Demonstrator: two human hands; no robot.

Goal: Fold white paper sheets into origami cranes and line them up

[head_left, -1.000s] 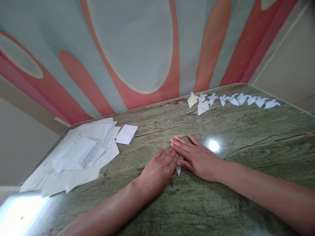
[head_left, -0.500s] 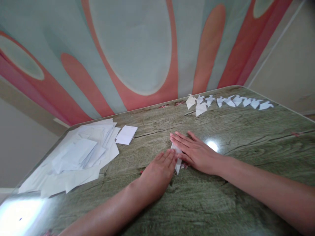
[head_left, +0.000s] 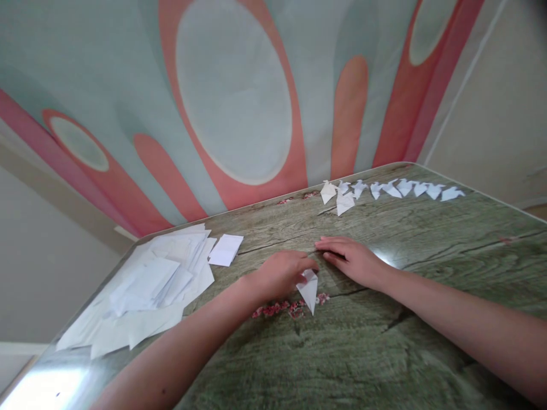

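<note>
A folded piece of white paper, narrowing to a point toward me, is at the middle of the wood-patterned table. My left hand curls over its far end, thumb and fingers closed on it; the fingertips partly cover the paper. To the right and slightly farther off, my right hand rests on the table, its fingers stretched out toward the left. It is apart from the paper and holds nothing.
At the left lies a heap of loose white sheets, with a small stack of paper squares beside it. Several folded paper birds stand along the far right edge. Behind the table rises a patterned wall.
Both hands were pressing flat on the folded paper. The right hand has come off it to the right; the left hand now grips its far end, and more of the paper shows. The view has tilted up.
</note>
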